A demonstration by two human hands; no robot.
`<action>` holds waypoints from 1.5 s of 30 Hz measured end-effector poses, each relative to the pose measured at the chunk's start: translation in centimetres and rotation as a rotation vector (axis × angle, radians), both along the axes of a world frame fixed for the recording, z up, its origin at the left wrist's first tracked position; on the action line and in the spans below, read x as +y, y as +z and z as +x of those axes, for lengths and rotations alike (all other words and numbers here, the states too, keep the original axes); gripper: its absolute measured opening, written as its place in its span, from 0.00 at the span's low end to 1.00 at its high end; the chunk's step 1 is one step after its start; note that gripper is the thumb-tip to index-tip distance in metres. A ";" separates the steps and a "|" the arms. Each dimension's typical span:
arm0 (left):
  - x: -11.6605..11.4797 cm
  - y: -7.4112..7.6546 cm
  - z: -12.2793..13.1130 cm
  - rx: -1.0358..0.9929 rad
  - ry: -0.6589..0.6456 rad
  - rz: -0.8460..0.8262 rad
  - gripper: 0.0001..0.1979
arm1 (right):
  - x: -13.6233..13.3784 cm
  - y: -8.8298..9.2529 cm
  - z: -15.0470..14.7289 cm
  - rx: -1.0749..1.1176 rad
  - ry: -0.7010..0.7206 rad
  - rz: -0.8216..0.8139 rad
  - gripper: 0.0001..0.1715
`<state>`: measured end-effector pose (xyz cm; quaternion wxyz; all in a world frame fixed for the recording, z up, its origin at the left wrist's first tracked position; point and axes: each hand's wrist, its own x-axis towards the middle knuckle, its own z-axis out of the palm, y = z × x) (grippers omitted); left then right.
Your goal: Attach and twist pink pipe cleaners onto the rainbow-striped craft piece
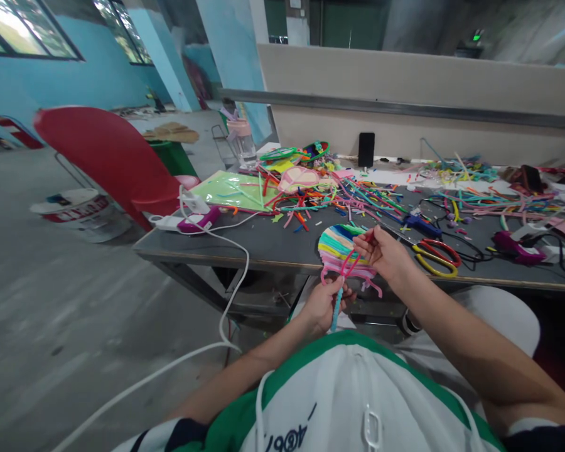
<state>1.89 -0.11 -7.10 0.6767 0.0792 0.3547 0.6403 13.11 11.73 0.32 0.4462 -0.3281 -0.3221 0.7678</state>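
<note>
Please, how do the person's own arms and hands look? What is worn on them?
The left hand and the right hand are bare: no gloves, no ring or watch visible. The forearms are bare too. The left sleeve and the right sleeve are short, dark navy with a white band, on a white shirt with green trim.

A bare strip of tabletop [273, 242] is left open along the front edge, left of the striped fan [339, 248]. Its left end is crossed by a white cable [243, 248]. Farther back, passage is blocked by strewn pipe cleaners [358, 198]; to the right, by scissors [437, 257] and a blue glue gun [421, 224].
</note>
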 end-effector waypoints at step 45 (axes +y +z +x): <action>0.1 -1.0 0.6 -0.043 -0.002 -0.177 0.11 | -1.8 1.1 -0.9 -0.032 0.141 0.234 0.17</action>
